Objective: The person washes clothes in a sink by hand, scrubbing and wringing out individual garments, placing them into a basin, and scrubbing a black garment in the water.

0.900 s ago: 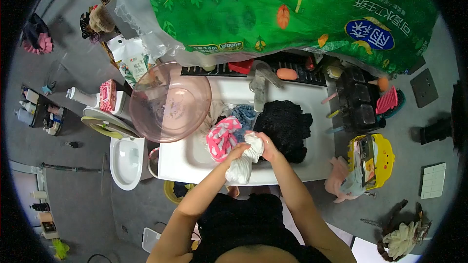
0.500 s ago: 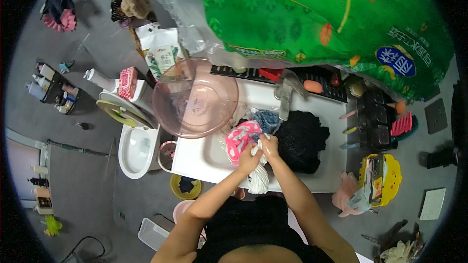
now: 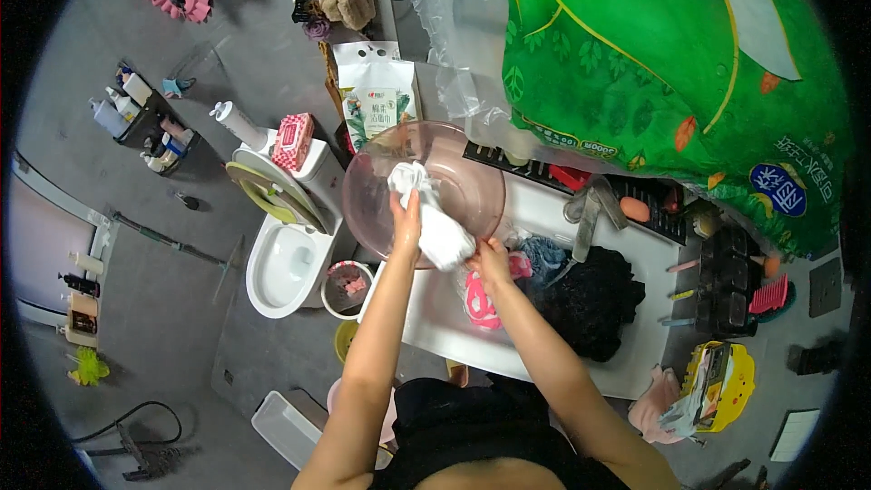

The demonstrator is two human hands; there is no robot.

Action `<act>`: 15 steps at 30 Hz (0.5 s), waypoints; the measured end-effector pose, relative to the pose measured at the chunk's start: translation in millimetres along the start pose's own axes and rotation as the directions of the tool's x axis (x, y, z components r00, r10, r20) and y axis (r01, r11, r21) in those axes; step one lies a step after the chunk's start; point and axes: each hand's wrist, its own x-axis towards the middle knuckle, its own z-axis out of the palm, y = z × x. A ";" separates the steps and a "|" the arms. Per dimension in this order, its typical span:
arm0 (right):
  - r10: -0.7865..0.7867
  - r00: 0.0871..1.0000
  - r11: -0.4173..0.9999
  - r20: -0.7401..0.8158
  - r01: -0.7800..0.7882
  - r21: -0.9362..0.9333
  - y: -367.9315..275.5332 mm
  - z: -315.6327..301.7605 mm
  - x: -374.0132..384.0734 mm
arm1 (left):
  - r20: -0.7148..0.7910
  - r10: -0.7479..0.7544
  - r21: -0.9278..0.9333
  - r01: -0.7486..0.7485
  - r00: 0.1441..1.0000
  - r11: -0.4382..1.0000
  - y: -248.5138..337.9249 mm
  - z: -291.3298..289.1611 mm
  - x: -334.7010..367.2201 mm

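A bunched white cloth (image 3: 446, 234) is stretched between my hands over the near rim of a see-through pink basin (image 3: 367, 218). My left hand (image 3: 406, 225) is closed around its middle, with the upper end flopping over the fingers. My right hand (image 3: 493, 265) is closed at its lower right end; the fingertips are partly hidden. Just under the right hand, in the white sink (image 3: 434, 327), lies a pink-and-white cloth (image 3: 481, 301). Beside it are a blue cloth (image 3: 544, 259) and a large heap of wet black cloth (image 3: 594, 304).
A metal faucet (image 3: 592, 213) rises behind the cloths. Above the sink bulges a big green plastic package (image 3: 617, 63). At left stand a toilet (image 3: 290, 263) and a small bin (image 3: 347, 286). On the right are a black holder (image 3: 721, 286) and a yellow box (image 3: 730, 386).
Both hands have carried the white cloth from the sink up and left to the basin. The cloth has spread out from a tight bunch. The whole view has shifted.
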 end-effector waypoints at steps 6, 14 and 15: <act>0.038 0.999 0.999 0.006 -0.038 0.015 -0.6 0.8 -7.2 | 0.274 0.128 0.567 -0.268 0.953 0.779 -12.2 2.0 -14.2; -0.058 0.987 0.996 -0.147 0.048 -0.071 27.9 -76.3 -23.4 | 0.488 0.544 0.278 -0.712 0.683 0.644 -18.5 36.3 -123.1; -0.187 0.946 0.944 -0.266 0.098 -0.316 47.4 -124.6 -16.0 | 0.585 0.487 0.194 -0.695 0.649 0.692 -28.6 56.1 -141.3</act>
